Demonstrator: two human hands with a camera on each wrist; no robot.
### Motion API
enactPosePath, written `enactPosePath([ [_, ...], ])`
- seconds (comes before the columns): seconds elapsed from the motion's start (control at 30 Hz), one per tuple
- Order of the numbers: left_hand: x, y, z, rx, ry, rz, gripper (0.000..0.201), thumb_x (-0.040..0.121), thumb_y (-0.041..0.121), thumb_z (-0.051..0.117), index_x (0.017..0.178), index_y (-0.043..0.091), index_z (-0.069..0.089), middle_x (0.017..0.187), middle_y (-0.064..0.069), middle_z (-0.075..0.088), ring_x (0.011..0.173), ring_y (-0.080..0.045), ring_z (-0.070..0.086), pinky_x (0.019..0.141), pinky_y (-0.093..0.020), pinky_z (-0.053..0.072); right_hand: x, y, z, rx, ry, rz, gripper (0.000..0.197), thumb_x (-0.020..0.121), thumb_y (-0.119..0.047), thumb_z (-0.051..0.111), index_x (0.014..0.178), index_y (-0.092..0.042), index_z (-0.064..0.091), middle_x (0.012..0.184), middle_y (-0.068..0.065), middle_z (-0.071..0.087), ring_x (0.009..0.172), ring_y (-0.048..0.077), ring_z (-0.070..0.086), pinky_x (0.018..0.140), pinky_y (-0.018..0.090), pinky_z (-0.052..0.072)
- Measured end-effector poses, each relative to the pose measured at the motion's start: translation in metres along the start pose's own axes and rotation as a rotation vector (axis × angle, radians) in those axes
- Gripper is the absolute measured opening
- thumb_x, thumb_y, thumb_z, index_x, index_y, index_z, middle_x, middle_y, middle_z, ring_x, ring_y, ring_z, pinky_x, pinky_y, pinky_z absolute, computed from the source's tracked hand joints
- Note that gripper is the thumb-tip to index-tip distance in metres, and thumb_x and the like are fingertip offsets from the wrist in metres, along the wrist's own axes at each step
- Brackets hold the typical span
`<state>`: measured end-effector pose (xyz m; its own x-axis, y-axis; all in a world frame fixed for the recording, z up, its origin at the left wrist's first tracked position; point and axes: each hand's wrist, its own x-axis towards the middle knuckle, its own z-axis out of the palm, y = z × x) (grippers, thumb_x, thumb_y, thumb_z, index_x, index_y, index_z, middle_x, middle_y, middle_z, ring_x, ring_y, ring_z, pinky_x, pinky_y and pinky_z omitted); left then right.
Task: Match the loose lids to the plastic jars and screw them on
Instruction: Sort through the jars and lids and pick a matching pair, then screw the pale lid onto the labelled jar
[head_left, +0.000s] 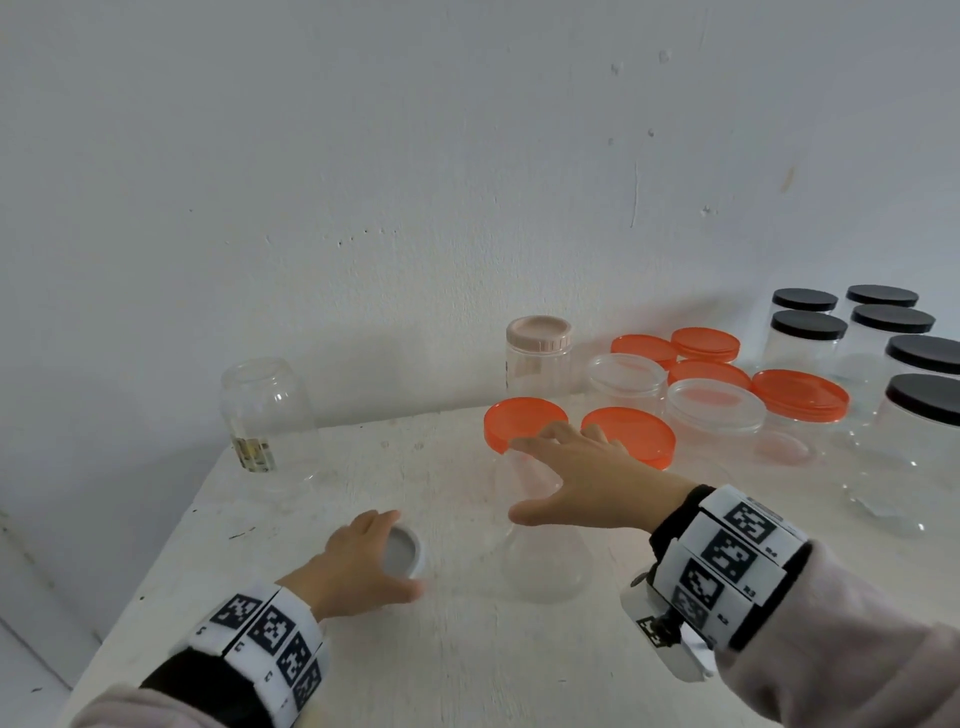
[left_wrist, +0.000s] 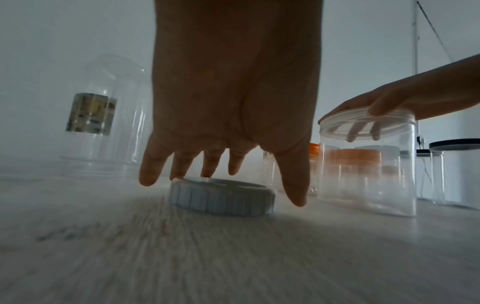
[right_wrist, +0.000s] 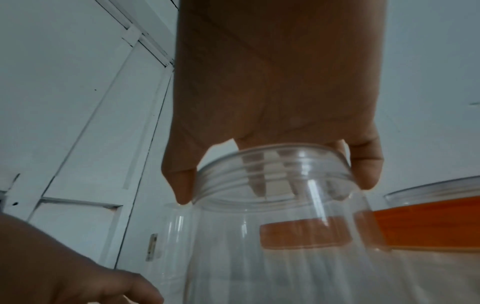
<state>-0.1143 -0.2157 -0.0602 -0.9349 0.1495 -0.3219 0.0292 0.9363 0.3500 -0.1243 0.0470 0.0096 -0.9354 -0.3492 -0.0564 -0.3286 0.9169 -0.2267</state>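
Spread over the open jar (head_left: 543, 540) mouth, my right hand (head_left: 587, 483) grips its threaded rim; my left hand (head_left: 358, 564) cups the white lid (head_left: 402, 551) lying on the table (head_left: 467, 665), fingertips touching, not yet closed. I'd pinch its ribbed edge, then seat it level before turning.

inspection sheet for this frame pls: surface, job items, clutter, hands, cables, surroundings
Surface: white table, scuffed.
Job's things: white lid flat on the table; open clear jar upright beside it; lidless labelled jar at the back left.
Clutter: orange-lidded jars, black-lidded jars, one pink-lidded jar.
Grippers: left hand reaches over the lid, fingertips touching; right hand grips the open jar's rim.
Cables: nothing seen.
Surroundings: white wall; panelled door.
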Motion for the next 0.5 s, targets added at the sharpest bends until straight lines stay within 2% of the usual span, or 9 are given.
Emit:
enactPosePath([
  [0.07,0.0,-0.001,0.002,0.043,-0.015,0.0,0.093,0.085,0.055,0.06,0.153,0.021,0.006,0.157,0.001,0.013,0.141,-0.023,0.021,0.114,-0.041,0.029,0.0,0.006,-0.001,0.007,0.017,0.037,0.08,0.08,-0.065,0.057,0.149,-0.041,0.023,0.148,-0.003,0.029,0.129,0.028,0.029,0.104,0.045,0.025],
  [0.23,-0.002,0.0,0.003,0.095,-0.008,-0.009,0.086,0.088,0.053,0.055,0.152,0.025,0.005,0.156,0.003,0.013,0.139,-0.025,0.023,0.112,-0.041,0.03,0.001,0.014,0.002,0.064,0.035,0.083,0.079,0.082,-0.058,0.056,0.15,-0.041,0.021,0.154,-0.005,0.019,0.136,0.029,0.019,0.109,0.049,0.02],
  [0.4,-0.003,-0.001,-0.003,0.07,-0.023,-0.023,0.092,0.086,0.054,0.058,0.153,0.027,0.002,0.156,0.002,0.014,0.139,-0.026,0.023,0.111,-0.038,0.03,-0.001,0.014,0.007,0.075,0.051,0.084,0.077,0.083,-0.057,0.052,0.15,-0.041,0.018,0.157,-0.006,0.014,0.14,0.027,0.014,0.111,0.05,0.018],
  [0.5,-0.005,-0.005,-0.006,-0.002,0.01,-0.045,0.094,0.083,0.055,0.061,0.153,0.029,0.003,0.155,0.0,0.019,0.138,-0.026,0.026,0.109,-0.037,0.032,-0.001,0.008,0.005,0.081,0.046,0.102,0.076,0.084,-0.051,0.054,0.151,-0.038,0.019,0.158,-0.002,0.012,0.146,0.027,0.005,0.117,0.055,0.005],
])
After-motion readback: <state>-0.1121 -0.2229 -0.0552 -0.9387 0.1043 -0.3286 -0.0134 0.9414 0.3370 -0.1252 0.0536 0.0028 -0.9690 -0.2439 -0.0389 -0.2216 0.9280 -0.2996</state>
